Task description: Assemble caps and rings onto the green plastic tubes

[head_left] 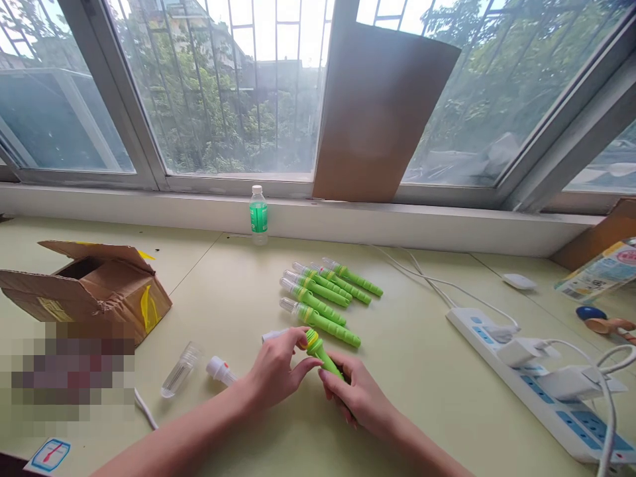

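Note:
Both hands meet on one green ribbed handle [328, 361] with a yellow ring at its top, just above the table. My right hand [360, 391] is closed round its lower part. At the ringed top end, my left hand [283, 361] grips with thumb and fingers. A white cylindrical piece [273, 336] lies partly hidden behind the left hand. Left of that forearm are a white piece with a red mark [221, 371] and a clear plastic tube [181, 371]. Beyond the hands, several green sticks with clear tips [322, 321] lie side by side.
An open cardboard box [114, 285] stands at the left, near a blurred-out patch. A green-labelled bottle [259, 217] stands by the window sill. At right lies a white power strip [527, 377] with plugs and cables. A wooden-handled object [603, 324] sits farther right.

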{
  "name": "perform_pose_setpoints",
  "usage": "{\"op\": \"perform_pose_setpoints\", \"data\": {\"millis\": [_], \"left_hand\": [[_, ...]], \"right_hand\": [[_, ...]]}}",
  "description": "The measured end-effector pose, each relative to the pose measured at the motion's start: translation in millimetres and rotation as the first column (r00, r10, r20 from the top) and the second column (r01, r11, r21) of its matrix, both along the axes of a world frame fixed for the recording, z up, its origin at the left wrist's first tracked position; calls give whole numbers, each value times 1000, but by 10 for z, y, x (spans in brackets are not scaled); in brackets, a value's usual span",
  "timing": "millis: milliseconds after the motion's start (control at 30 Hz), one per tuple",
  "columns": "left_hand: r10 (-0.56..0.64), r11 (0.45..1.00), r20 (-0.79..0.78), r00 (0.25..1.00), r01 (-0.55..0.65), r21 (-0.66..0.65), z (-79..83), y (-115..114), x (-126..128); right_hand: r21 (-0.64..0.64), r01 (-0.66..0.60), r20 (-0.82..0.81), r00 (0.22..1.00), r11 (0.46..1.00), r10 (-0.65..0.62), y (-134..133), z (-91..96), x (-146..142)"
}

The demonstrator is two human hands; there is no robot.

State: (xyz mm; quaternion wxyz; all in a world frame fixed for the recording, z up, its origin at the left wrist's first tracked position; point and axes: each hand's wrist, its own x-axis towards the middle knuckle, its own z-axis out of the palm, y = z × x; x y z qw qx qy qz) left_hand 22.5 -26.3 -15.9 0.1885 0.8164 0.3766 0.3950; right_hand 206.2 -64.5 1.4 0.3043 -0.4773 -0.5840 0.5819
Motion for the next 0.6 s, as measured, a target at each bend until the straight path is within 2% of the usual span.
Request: {"op": "perform_pose_setpoints", "data": {"millis": [600], "left_hand": [[7, 1000, -14, 1000, -7, -11, -14, -16, 15]], "right_hand": [[2, 13, -9, 1000, 1000, -13, -5, 33, -15]]}}
